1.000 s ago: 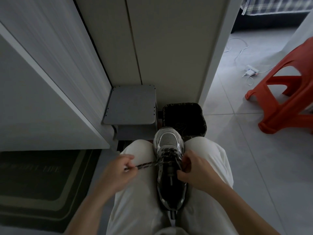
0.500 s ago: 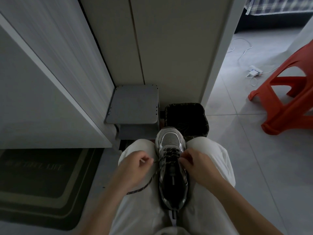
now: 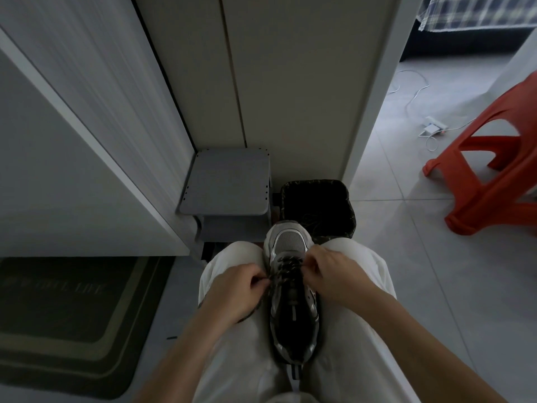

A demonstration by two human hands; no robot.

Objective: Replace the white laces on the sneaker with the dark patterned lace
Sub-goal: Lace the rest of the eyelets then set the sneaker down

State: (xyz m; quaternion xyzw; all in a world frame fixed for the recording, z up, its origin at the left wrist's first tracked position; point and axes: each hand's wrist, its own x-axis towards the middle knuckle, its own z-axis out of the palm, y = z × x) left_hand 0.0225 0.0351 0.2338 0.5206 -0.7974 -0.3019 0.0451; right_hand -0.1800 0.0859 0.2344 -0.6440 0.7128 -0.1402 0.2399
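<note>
Lacing the sneaker [image 3: 294, 315] held between my thighs, toe pointing away from me.
My left hand [image 3: 232, 289] pinches the dark patterned lace [image 3: 286, 264] just beside the left eyelets, and its loose end trails over my thigh. My right hand [image 3: 331, 274] has its fingertips bunched on the lace at the right eyelets. A black bin [image 3: 316, 205] stands just beyond the toe.

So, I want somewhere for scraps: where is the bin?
Head view: the black bin stands on the floor just beyond the sneaker, right of the grey stool, against the wall.
</note>
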